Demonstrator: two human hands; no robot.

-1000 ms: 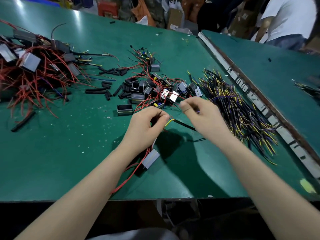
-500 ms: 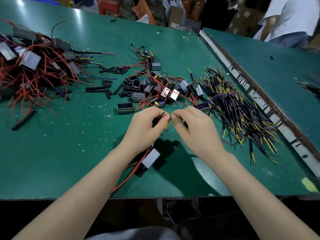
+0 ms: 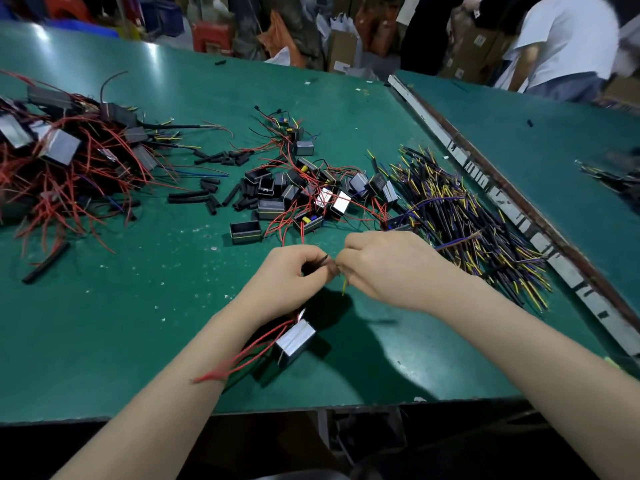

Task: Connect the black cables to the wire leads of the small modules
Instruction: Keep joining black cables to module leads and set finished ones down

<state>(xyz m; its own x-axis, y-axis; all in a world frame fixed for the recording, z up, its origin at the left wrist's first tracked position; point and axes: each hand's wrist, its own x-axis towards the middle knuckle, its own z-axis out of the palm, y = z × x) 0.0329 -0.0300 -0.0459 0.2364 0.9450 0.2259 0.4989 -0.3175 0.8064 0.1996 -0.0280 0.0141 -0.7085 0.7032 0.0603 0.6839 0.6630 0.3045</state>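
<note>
My left hand [image 3: 294,275] pinches the thin wire leads of a small grey module [image 3: 294,341], which hangs below my wrist with red wires [image 3: 242,358] trailing toward the table edge. My right hand [image 3: 384,268] pinches a black cable end right against the left fingertips; a yellow wire tip [image 3: 344,285] sticks down between the two hands. Most of the cable is hidden under my right hand. A pile of black cables with yellow and purple ends [image 3: 460,216] lies to the right. Loose small modules [image 3: 311,199] with red leads sit just beyond my hands.
A big heap of modules tangled in red wire [image 3: 59,161] fills the left of the green table [image 3: 138,306]. Black sleeve pieces [image 3: 207,195] lie scattered mid-table. A metal strip [image 3: 502,202] divides this table from the other one. A person in white [image 3: 564,46] stands far right.
My right hand came left from the cable pile to meet my left hand. The black cable that stretched between them is now drawn in under my right hand.
</note>
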